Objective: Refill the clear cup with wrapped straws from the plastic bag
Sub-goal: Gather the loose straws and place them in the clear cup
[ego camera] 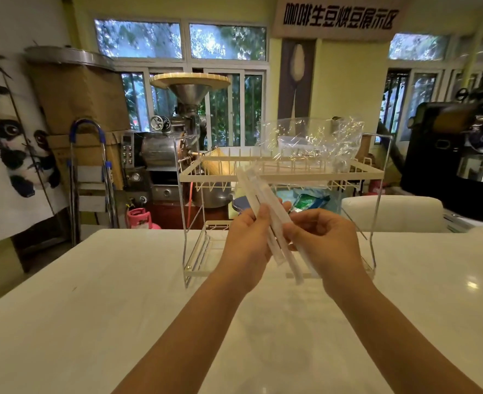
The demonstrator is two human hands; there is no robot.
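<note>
— Straws (265, 220), wrapped: small bundle gripped by left hand (247, 243) and right hand (324, 240), above table (92, 308), before rack (280, 172).

— Plastic bag (314, 143) on rack top. Cup unseen. Advice: square the ends, keep bundle tight before inserting.

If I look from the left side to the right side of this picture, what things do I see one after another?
panda picture → stepladder with blue handle → pink gas cylinder → left hand → wrapped straws → right hand → black machine
</note>
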